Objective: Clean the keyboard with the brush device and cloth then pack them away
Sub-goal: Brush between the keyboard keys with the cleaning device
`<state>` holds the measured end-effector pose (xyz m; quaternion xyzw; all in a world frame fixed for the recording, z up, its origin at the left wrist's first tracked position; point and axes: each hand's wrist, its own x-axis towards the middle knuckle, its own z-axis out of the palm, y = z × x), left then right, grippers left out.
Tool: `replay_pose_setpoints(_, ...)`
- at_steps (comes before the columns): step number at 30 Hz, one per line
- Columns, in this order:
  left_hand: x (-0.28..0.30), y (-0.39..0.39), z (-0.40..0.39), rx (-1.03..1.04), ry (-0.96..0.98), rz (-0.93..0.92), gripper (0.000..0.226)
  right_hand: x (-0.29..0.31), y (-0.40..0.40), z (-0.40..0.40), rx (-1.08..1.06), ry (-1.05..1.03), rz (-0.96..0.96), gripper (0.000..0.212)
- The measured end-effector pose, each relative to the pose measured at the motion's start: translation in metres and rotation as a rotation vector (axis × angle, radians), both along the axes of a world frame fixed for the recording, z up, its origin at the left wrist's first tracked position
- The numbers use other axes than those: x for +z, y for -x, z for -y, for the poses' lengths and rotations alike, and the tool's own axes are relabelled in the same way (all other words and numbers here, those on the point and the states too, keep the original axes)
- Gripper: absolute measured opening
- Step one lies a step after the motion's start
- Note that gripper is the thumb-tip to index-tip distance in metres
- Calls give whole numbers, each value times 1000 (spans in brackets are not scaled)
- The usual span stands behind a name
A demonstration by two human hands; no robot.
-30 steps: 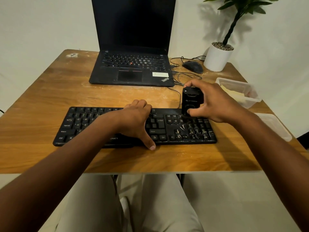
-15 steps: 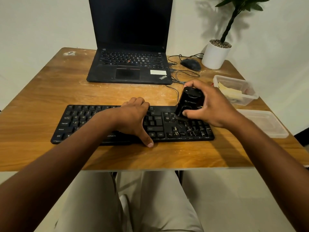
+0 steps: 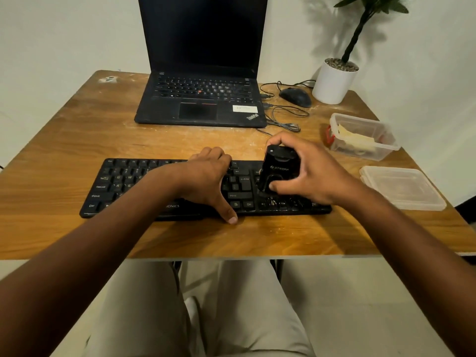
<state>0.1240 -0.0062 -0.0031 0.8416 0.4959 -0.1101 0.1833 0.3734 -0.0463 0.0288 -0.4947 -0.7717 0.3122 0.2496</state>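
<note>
Right hand: the right hand (image 3: 316,173) grips the brush device (image 3: 278,171), fingers curled over its far top and thumb pressed against its lower near face.
Left hand: the left hand (image 3: 206,181) lies palm down across the middle of the keyboard (image 3: 123,186), fingers bent over the far edge, thumb stretched out to the near edge and touching the table (image 3: 77,140); it holds the board down rather than clasping anything.
Brush device, direction: stands nearly upright, top tipped slightly away and to the right, lower end down on the keys just right of the Enter key.
Brush device, look: glossy black, rounded block with faint grey lettering.
Keyboard, direction: long axis runs left to right, parallel to the table's near edge.
Keyboard, look: black, pale legends, dusty flecks near the arrow keys.
Container: a clear container (image 3: 360,137) sits to the right, something pale inside; its lid (image 3: 401,188) lies nearer.
</note>
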Motion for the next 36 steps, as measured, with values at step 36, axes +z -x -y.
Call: replay_pose_setpoints(36,4,-1,4,10,-1,4,138,3,7,15,64,18,-22,59)
